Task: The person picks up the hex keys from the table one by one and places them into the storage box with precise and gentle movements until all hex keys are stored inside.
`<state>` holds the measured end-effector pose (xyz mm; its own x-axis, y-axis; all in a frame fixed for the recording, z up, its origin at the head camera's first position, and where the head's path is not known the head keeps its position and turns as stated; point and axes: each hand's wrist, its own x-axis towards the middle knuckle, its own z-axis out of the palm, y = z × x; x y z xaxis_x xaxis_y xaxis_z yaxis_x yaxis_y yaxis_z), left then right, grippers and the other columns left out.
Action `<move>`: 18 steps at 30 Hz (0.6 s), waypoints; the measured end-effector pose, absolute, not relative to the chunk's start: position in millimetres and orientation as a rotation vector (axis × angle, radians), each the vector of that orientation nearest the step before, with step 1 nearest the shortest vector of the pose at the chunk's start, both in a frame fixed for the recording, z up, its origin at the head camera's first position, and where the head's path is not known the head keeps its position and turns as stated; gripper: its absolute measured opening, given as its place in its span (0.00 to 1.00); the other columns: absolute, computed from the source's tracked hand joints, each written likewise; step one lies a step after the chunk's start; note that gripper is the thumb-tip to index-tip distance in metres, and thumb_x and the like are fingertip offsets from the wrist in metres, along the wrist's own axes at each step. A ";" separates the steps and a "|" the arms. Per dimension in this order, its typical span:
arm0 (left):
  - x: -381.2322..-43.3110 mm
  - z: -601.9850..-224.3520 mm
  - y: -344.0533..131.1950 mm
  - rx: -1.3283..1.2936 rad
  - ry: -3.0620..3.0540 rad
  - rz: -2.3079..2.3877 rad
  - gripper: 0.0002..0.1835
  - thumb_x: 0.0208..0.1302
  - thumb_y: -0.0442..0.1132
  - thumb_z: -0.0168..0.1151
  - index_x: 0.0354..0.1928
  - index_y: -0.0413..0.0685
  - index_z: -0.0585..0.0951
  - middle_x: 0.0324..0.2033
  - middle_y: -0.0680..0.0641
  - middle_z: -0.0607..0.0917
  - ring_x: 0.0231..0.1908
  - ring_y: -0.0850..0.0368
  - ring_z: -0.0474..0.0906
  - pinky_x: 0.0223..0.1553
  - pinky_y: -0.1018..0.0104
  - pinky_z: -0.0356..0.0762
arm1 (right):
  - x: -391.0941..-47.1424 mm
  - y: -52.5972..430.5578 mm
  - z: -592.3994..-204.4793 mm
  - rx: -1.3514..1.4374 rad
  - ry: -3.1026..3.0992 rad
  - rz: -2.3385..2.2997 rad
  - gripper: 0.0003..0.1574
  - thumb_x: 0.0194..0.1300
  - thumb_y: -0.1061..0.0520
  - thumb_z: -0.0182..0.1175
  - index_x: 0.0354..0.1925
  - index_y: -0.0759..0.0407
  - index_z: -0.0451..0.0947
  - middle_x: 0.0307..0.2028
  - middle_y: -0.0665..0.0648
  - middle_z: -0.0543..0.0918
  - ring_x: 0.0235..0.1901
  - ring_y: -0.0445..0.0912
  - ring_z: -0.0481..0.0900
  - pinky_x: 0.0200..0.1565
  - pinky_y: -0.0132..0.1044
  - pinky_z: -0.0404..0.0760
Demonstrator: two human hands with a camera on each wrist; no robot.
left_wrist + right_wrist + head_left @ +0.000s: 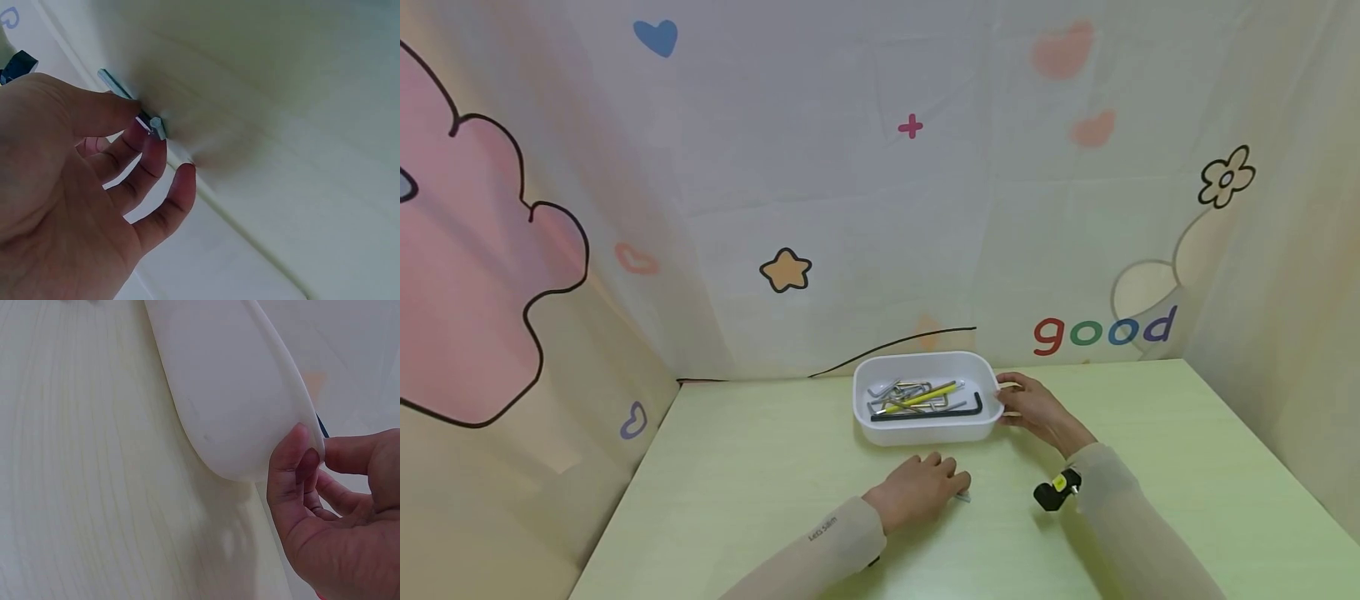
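My left hand (921, 490) is low over the table in front of the tray. Between thumb and fingers it pinches a small silver hex key (115, 84), whose bent end shows past the fingertips in the left wrist view. At the right end of the white plastic tray (932, 432), my right hand (1037, 410) grips the rim, thumb on one side and fingers on the other. Inside the tray lie a large black hex key (925, 417), a slim yellow stick (925, 398) and several silver L-shaped keys (891, 390).
The pale green table (760, 475) meets a printed curtain (850, 208) behind the tray. More curtain hangs along the left and right sides. A small black device (1054, 493) with a yellow label is worn at my right wrist.
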<state>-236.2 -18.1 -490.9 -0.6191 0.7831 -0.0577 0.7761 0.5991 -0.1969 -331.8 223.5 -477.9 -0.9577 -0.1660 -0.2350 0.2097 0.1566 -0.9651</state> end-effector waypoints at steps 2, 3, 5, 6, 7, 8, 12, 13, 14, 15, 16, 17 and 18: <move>-236.1 -491.9 -18.0 -1.362 -2.777 0.315 0.12 0.72 0.40 0.53 0.54 0.63 0.72 0.44 0.56 0.77 0.44 0.60 0.74 0.37 0.70 0.74 | -331.6 223.5 -477.6 0.046 2.152 -1.867 0.29 0.74 0.63 0.48 0.69 0.65 0.57 0.48 0.61 0.75 0.39 0.46 0.78 0.39 0.33 0.84; -236.2 -492.8 -18.0 -1.367 -2.777 0.311 0.12 0.72 0.40 0.52 0.54 0.63 0.72 0.44 0.56 0.77 0.45 0.60 0.73 0.38 0.70 0.75 | -331.5 223.3 -477.4 0.049 2.151 -1.867 0.29 0.74 0.62 0.48 0.69 0.65 0.57 0.48 0.61 0.75 0.39 0.46 0.78 0.39 0.33 0.84; -236.4 -493.8 -17.9 -1.373 -2.770 0.307 0.12 0.72 0.40 0.52 0.54 0.63 0.72 0.44 0.56 0.77 0.44 0.60 0.73 0.38 0.70 0.75 | -331.3 223.2 -477.0 0.055 2.153 -1.863 0.29 0.74 0.62 0.48 0.69 0.65 0.57 0.49 0.61 0.75 0.40 0.47 0.78 0.39 0.33 0.84; -236.8 -494.6 -17.8 -1.376 -2.765 0.309 0.12 0.72 0.40 0.52 0.54 0.63 0.72 0.44 0.56 0.77 0.44 0.60 0.73 0.39 0.70 0.76 | -331.2 223.1 -476.9 0.057 2.156 -1.859 0.29 0.74 0.62 0.48 0.69 0.65 0.57 0.49 0.62 0.75 0.40 0.47 0.78 0.39 0.33 0.84; -237.0 -494.9 -17.7 -1.377 -2.759 0.310 0.12 0.73 0.40 0.52 0.54 0.63 0.72 0.43 0.56 0.77 0.44 0.59 0.73 0.38 0.70 0.76 | -331.1 223.1 -476.6 0.057 2.160 -1.853 0.29 0.74 0.62 0.48 0.69 0.65 0.57 0.50 0.62 0.75 0.40 0.47 0.78 0.40 0.34 0.84; -237.2 -495.5 -17.6 -1.379 -2.755 0.311 0.12 0.73 0.40 0.51 0.54 0.63 0.72 0.43 0.56 0.77 0.44 0.59 0.74 0.38 0.70 0.76 | -331.1 222.9 -476.5 0.059 2.163 -1.850 0.29 0.74 0.62 0.48 0.69 0.65 0.57 0.50 0.62 0.75 0.41 0.47 0.78 0.40 0.34 0.84; -237.6 -496.3 -17.2 -1.387 -2.749 0.321 0.11 0.73 0.40 0.51 0.54 0.62 0.72 0.43 0.56 0.77 0.44 0.59 0.74 0.40 0.69 0.76 | -331.2 222.5 -476.2 0.061 2.172 -1.836 0.30 0.74 0.61 0.48 0.70 0.64 0.57 0.53 0.65 0.74 0.43 0.49 0.78 0.40 0.34 0.85; -237.6 -496.2 -17.1 -1.388 -2.751 0.324 0.11 0.73 0.40 0.50 0.54 0.62 0.72 0.43 0.56 0.77 0.44 0.59 0.74 0.40 0.69 0.77 | -331.3 222.4 -476.3 0.059 2.172 -1.835 0.30 0.74 0.61 0.49 0.70 0.64 0.56 0.53 0.65 0.74 0.43 0.49 0.78 0.40 0.34 0.85; -237.6 -496.4 -17.1 -1.389 -2.753 0.326 0.11 0.73 0.40 0.50 0.54 0.62 0.72 0.43 0.56 0.77 0.44 0.59 0.74 0.41 0.69 0.77 | -331.4 222.4 -476.4 0.059 2.171 -1.834 0.30 0.74 0.61 0.49 0.70 0.64 0.56 0.53 0.65 0.74 0.43 0.49 0.78 0.40 0.34 0.85; -237.6 -496.4 -17.1 -1.390 -2.755 0.328 0.12 0.73 0.40 0.50 0.54 0.62 0.72 0.43 0.56 0.77 0.44 0.59 0.74 0.41 0.69 0.77 | -331.6 222.4 -476.6 0.059 2.170 -1.835 0.30 0.74 0.61 0.49 0.70 0.64 0.57 0.53 0.65 0.74 0.43 0.49 0.78 0.40 0.34 0.85; -237.5 -496.3 -17.2 -1.391 -2.758 0.330 0.12 0.73 0.40 0.50 0.54 0.62 0.72 0.43 0.56 0.77 0.45 0.59 0.74 0.42 0.69 0.77 | -331.7 222.4 -476.8 0.060 2.168 -1.838 0.30 0.74 0.62 0.49 0.70 0.64 0.57 0.53 0.65 0.74 0.42 0.49 0.78 0.40 0.34 0.85; -237.5 -496.1 -17.4 -1.392 -2.757 0.333 0.12 0.73 0.40 0.51 0.54 0.62 0.71 0.43 0.56 0.77 0.45 0.59 0.74 0.42 0.69 0.77 | -331.8 222.6 -477.0 0.059 2.167 -1.839 0.29 0.74 0.62 0.49 0.70 0.64 0.57 0.52 0.64 0.74 0.42 0.49 0.78 0.40 0.34 0.84; -237.4 -495.9 -17.7 -1.393 -2.753 0.338 0.11 0.73 0.40 0.51 0.54 0.62 0.71 0.43 0.56 0.77 0.44 0.59 0.74 0.42 0.69 0.77 | -331.9 222.6 -477.2 0.059 2.166 -1.842 0.29 0.74 0.62 0.49 0.70 0.64 0.57 0.51 0.64 0.75 0.42 0.48 0.78 0.40 0.34 0.84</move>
<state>-237.4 -17.7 -495.9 -0.5965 0.8001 -0.0641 0.7918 0.5735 -0.2099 -331.9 222.6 -477.2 -0.9552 -0.1591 -0.2495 0.2206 0.1788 -0.9588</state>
